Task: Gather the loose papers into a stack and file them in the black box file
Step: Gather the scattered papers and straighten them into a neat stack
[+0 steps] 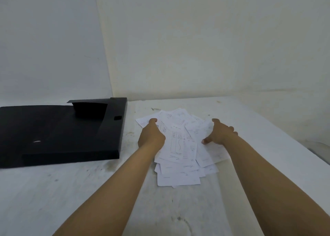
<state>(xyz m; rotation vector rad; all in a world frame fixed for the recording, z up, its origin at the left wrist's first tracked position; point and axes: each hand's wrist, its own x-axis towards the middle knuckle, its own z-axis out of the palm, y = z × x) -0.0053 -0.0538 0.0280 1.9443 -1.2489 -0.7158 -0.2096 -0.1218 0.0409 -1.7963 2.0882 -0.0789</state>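
Bracketing the loose papers (180,146) from both sides: left hand (151,137) sits on the pile's left edge, fingers curled down onto the sheets, thumb reaching toward the far corner; can't tell whether it's actually gripping any sheet or just pressing. Right hand (220,134) is on the right edge, fingers spread and unclenched, thumb low against the paper, palm facing inward toward the pile. Papers are a messy fanned heap, overlapping at odd angles, lying flat on the white table (89,191), centre-right of view. Black box file (60,132) lies flat to the left of the pile, near but not touching it, a flap raised at its far end. Both forearms are bare. Plain white wall (196,39) behind.
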